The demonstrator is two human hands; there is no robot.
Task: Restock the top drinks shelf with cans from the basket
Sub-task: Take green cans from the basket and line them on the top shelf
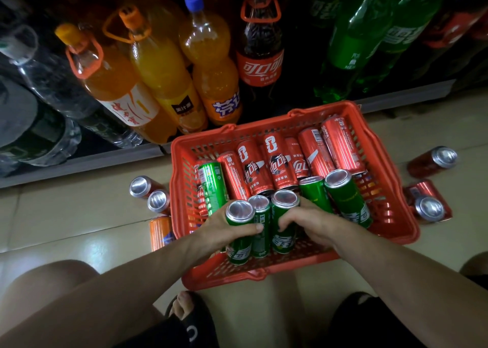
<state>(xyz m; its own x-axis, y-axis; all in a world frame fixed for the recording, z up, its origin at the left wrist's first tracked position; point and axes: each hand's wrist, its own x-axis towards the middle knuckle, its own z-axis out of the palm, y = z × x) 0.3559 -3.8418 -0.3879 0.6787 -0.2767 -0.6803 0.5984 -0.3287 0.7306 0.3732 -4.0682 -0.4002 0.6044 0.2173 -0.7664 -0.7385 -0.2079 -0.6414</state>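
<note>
Knees and two black slides (192,321) sit at bottom of frame, person crouched over a red basket (396,215) on the tiled floor (66,215). Left hand (224,228) is in the basket's near end w/ fingers curled round a green can (239,231), thumb across its side, can upright w/ silver top showing. Right hand (314,223) is just beside it, fingers curled over a third green can (284,221); a second green can (260,226) stands between the two, touching both; can't tell which hand, if either, has it. More green cans (346,199) lean at the basket's right, one green can (212,186) lies at its left wall, and a row of red cans (280,162) lies side by side across the far half. Outside the basket: two red cans (148,193) upright at left w/ an orange can (161,231) nearer, and three more red cans (430,202) at right, one of them on its side. Beyond the basket, a low shelf (79,162) carries big bottles: orange soda (163,70), cola (260,49), green bottles (369,38), clear water bottles (39,83) at far left. Top shelf not in view.
</note>
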